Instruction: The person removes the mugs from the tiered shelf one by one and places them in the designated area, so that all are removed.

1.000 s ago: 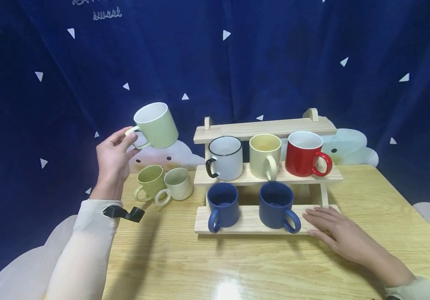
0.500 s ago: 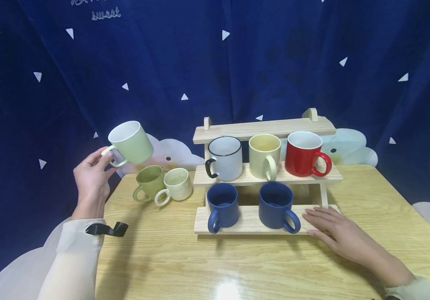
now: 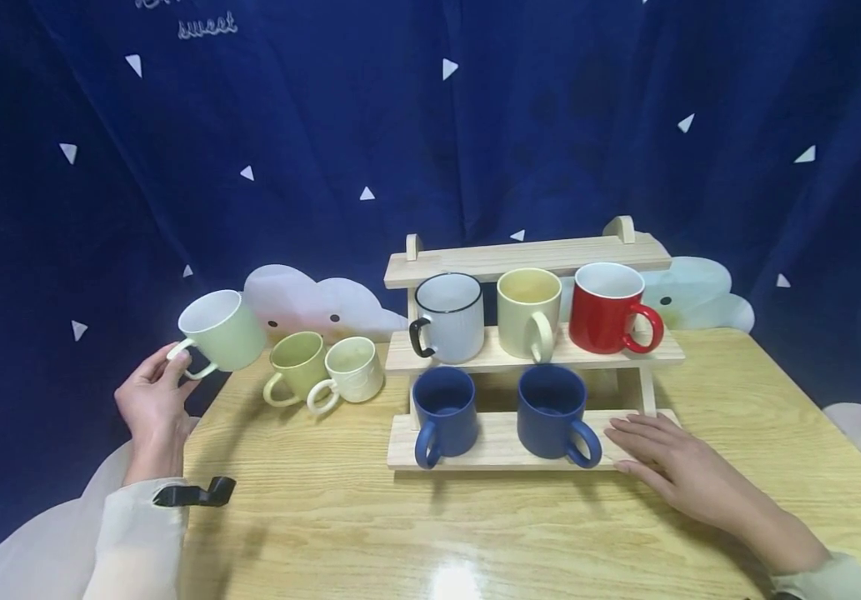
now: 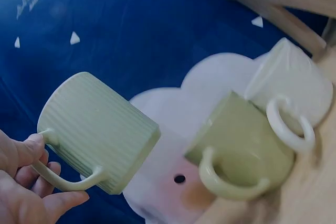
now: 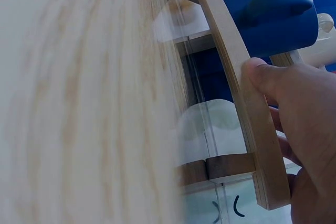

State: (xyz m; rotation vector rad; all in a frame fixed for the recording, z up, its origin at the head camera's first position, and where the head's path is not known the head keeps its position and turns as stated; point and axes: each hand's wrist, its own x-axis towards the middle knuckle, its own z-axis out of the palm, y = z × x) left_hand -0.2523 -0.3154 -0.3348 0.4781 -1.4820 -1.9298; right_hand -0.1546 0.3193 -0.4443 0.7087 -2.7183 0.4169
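My left hand (image 3: pixel 156 400) pinches the handle of a pale green ribbed mug (image 3: pixel 226 333), held tilted at the table's left edge. In the left wrist view, thumb and fingers close on the handle, and the ribbed mug (image 4: pixel 97 129) hangs clear of the table. Just right of it stand an olive green mug (image 3: pixel 301 367) and a cream mug (image 3: pixel 355 371). My right hand (image 3: pixel 673 467) rests on the right end of the wooden rack's (image 3: pixel 498 442) bottom tier, fingers nearly straight. The right wrist view shows the thumb (image 5: pixel 262 74) against that board's front edge.
Two dark blue mugs (image 3: pixel 447 408) stand on the rack's bottom tier. Its middle tier bears a white mug with a black rim (image 3: pixel 451 321), a yellow mug (image 3: pixel 523 317) and a red mug (image 3: pixel 603 312). A blue curtain (image 3: pixel 430 125) hangs behind the table (image 3: pixel 340 517).
My left hand has moved left and down with the pale green mug, from above the olive and cream mugs to the table's left edge. The right hand and rack have stayed put.
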